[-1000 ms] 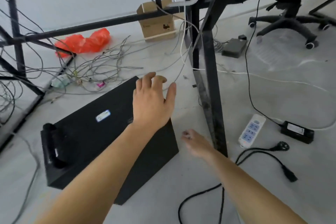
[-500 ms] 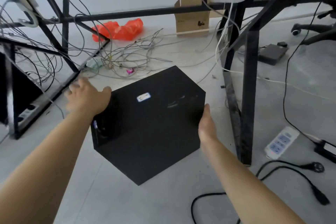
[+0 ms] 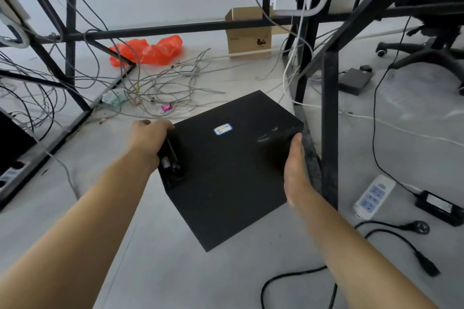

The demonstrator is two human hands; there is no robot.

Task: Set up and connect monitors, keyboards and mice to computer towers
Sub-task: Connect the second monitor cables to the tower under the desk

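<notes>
A black computer tower [image 3: 226, 173] lies on its side on the grey floor, a white and blue sticker [image 3: 222, 129] on its upper face. My left hand [image 3: 150, 138] grips the handle at the tower's left end, fingers curled over its top. My right hand [image 3: 295, 170] presses flat against the tower's right end, fingers straight. No monitor, keyboard or mouse is in view.
A black desk leg [image 3: 330, 120] stands right beside the tower's right end. A white power strip [image 3: 374, 195], a black power adapter [image 3: 439, 206] and a loose power cable [image 3: 401, 238] lie to the right. Tangled grey cables [image 3: 163, 88], an orange bag [image 3: 148, 51] and a cardboard box [image 3: 248, 32] lie behind.
My left hand went from the tower's top face to its left end and closed on the handle. My right hand came up from the floor to the tower's right end.
</notes>
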